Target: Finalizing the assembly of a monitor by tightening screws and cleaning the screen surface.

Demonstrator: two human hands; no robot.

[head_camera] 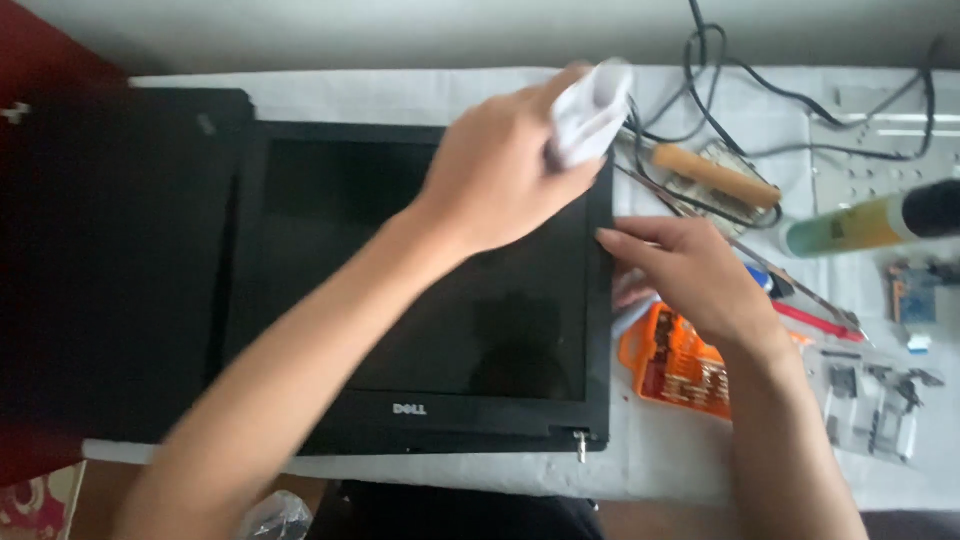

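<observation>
Over the flat, left-right laptop screen (430,290), left hand (505,165) grips white cloth (592,112); right hand (690,275) steadies its edge.

1. Orange bit set (672,366), just right of screen edge.
2. Wood-handled tool (714,176) on black cables (706,95).
3. Green-black tube (872,222), far right.
4. Small metal parts (872,400) on white cloth (660,450).

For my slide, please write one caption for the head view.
Left hand holds white cloth over laptop screen; right hand rests at its edge.
</observation>
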